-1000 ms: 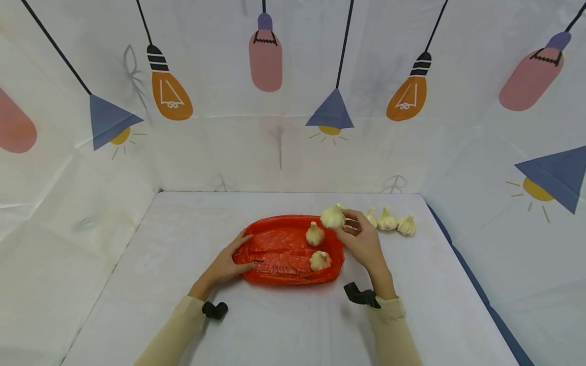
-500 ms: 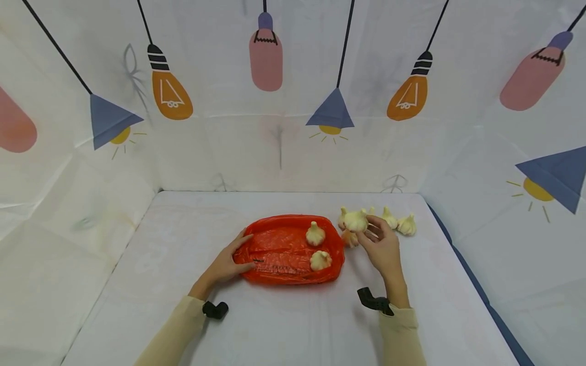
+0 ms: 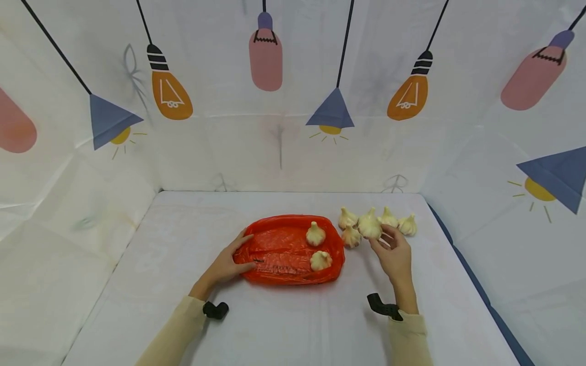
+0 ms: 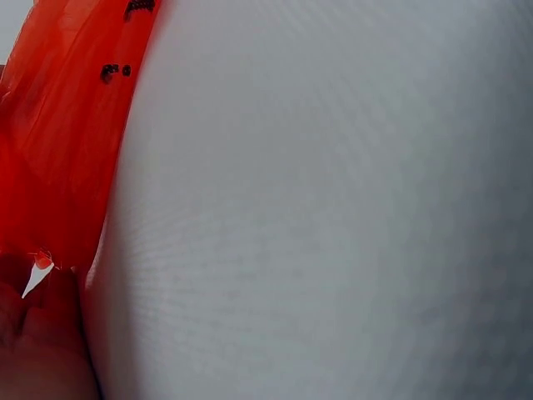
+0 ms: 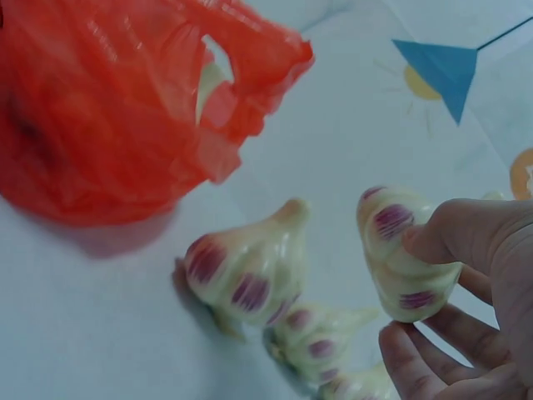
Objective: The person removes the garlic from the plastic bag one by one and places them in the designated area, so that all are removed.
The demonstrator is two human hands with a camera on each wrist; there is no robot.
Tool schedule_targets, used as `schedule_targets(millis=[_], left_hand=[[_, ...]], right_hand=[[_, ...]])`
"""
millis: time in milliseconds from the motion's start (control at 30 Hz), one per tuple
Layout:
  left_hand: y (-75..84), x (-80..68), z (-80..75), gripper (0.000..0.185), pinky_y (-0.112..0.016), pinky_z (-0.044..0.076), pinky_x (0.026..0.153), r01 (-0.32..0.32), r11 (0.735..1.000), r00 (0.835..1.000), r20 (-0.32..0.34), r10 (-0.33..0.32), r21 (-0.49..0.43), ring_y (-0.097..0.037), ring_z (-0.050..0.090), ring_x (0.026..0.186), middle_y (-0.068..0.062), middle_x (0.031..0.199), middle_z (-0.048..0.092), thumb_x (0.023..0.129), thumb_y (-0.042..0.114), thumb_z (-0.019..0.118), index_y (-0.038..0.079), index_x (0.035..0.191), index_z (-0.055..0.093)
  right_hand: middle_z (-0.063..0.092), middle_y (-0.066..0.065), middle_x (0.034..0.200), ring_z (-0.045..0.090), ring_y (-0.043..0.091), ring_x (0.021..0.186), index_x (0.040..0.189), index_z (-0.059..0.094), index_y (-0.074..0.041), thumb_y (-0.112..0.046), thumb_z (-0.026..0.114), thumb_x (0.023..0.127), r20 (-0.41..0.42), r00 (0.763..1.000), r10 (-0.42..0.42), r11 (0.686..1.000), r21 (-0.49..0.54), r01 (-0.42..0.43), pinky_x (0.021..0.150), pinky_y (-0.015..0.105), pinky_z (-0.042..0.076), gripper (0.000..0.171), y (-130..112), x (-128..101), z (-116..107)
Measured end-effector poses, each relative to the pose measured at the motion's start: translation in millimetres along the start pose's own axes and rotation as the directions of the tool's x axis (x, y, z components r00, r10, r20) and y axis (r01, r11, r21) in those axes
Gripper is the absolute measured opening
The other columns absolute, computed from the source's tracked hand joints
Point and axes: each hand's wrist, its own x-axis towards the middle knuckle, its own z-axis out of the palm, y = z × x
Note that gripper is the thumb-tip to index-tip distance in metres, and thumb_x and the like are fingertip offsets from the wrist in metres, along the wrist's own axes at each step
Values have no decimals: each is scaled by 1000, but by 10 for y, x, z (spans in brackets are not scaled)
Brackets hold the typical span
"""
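A red plastic bag (image 3: 279, 249) lies spread wide in an oval, its rim raised. My left hand (image 3: 227, 260) holds its left end, with fingers at the back and thumb at the front edge. Two garlic bulbs (image 3: 315, 234) rest inside its right half. Just beyond its right side, my right hand (image 3: 394, 254) pinches another garlic bulb (image 3: 370, 224), thumb on one side and fingers on the other. In the right wrist view this bulb (image 5: 400, 258) shows purple patches. It is close to other garlic bulbs (image 3: 351, 236); whether it touches the table cannot be seen.
Several garlic bulbs (image 3: 407, 225) stand in a loose group on the white table (image 3: 284, 325), right of the bag. White sheets with printed lamps (image 3: 329, 114) hang behind and at both sides. A dark blue strip (image 3: 471, 279) runs along the table's right edge.
My right hand has carried its garlic bulb from the bag's right rim rightward to the group on the table. Two bulbs it had covered now show beside the bag. My left hand stays put.
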Motion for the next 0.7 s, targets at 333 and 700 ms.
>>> schedule_targets(millis=[333, 700], left_hand=[[-33, 9, 15, 88, -67, 13, 124, -10, 1000, 1000, -16, 10, -11, -38, 10, 160, -4, 174, 12, 85, 32, 85, 17, 159, 39], [2, -4, 4, 89, -68, 15, 123, -26, 1000, 1000, -9, 26, 0, -40, 11, 159, -6, 174, 12, 86, 34, 84, 16, 160, 38]], right_hand=[[58, 24, 137, 59, -3, 102, 139, 56, 7, 5, 76, 88, -34, 999, 43, 999, 29, -42, 84, 4, 50, 55, 179, -12, -22], [58, 29, 138, 60, 39, 119, 136, 56, 10, 2, 76, 88, -47, 996, 79, 994, -73, -83, 80, 1, 48, 53, 174, -67, -5]])
